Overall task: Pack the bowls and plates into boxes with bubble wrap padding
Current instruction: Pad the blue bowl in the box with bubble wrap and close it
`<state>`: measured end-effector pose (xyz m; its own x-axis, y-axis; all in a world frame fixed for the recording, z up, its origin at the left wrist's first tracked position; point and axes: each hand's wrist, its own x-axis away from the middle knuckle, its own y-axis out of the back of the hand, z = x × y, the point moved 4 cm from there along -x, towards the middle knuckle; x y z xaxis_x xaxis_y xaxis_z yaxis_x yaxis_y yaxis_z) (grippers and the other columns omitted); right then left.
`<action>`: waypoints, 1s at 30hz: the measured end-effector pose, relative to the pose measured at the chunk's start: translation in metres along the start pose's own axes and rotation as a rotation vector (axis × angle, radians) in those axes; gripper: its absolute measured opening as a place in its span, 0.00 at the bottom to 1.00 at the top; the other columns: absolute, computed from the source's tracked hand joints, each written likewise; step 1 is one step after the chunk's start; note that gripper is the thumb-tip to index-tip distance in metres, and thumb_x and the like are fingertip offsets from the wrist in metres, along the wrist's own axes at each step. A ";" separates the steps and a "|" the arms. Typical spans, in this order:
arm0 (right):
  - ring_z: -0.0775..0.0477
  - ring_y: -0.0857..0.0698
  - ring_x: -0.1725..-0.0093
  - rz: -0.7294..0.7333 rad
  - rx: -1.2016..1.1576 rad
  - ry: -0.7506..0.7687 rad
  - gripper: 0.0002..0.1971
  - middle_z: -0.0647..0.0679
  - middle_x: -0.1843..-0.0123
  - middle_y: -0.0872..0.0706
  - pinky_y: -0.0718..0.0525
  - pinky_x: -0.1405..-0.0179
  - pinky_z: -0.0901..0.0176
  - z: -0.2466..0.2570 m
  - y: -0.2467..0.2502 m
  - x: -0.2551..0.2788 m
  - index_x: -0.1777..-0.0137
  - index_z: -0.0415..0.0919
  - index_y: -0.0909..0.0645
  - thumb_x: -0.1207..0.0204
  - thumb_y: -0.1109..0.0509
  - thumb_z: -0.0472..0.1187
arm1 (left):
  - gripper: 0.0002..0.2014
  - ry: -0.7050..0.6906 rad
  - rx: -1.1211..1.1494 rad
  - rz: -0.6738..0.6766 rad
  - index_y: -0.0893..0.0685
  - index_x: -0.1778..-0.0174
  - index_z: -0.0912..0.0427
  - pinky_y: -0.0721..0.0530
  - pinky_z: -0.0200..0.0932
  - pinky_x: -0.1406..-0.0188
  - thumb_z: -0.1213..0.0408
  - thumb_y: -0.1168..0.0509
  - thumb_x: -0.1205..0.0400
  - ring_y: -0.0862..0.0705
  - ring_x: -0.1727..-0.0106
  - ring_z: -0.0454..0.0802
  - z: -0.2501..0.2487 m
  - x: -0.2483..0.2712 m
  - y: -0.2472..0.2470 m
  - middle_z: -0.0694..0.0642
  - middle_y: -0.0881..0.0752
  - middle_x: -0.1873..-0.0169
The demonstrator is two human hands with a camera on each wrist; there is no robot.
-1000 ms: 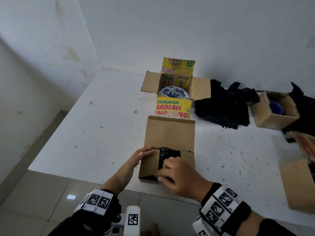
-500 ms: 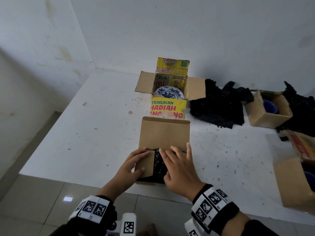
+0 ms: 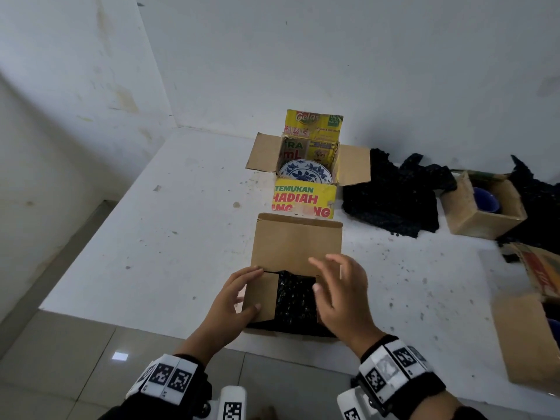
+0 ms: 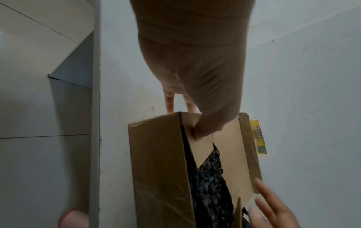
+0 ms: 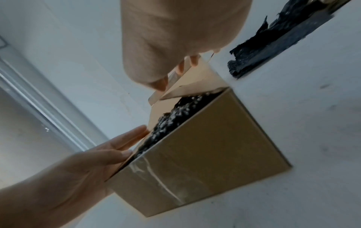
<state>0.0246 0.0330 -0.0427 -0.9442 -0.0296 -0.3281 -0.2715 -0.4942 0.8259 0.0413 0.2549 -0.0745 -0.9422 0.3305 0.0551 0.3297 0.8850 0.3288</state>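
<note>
A brown cardboard box (image 3: 298,247) stands at the front edge of the white table (image 3: 151,253). Its far flap is folded down over the top. Black bubble wrap (image 3: 295,298) fills the opening that is left. My left hand (image 3: 233,301) lies with straight fingers on the left flap (image 3: 262,294), thumb on its near part; in the right wrist view this left hand (image 5: 109,152) presses flat against the half-raised flap. My right hand (image 3: 342,292) hovers with spread fingers over the box's right side and hides the right flap. No bowl or plate shows inside this box.
Behind stands an open yellow box (image 3: 303,201) with a blue-and-white plate (image 3: 306,174) inside. To the right lie a heap of black bubble wrap (image 3: 391,198), a small brown box (image 3: 472,219) holding a blue bowl (image 3: 486,200), and more cardboard (image 3: 524,338) at the right edge.
A second ago my right hand was curled at the wrap, then lay flat on the box; now it has lifted with fingers spread. My left hand stays on the left flap.
</note>
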 end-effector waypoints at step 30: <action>0.48 0.31 0.23 0.234 -0.031 0.060 0.21 0.55 0.28 0.23 0.29 0.29 0.41 -0.044 0.010 0.029 0.43 0.47 0.17 0.24 0.43 0.59 | 0.29 0.266 0.096 0.228 0.29 0.37 0.27 0.15 0.50 0.43 0.40 0.30 0.34 0.24 0.35 0.45 0.014 0.003 0.014 0.37 0.30 0.31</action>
<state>0.0026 -0.0106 -0.0640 -0.9678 -0.1971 -0.1568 -0.0401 -0.4944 0.8683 0.0438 0.2729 -0.0828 -0.8223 0.4373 0.3641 0.5252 0.8295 0.1900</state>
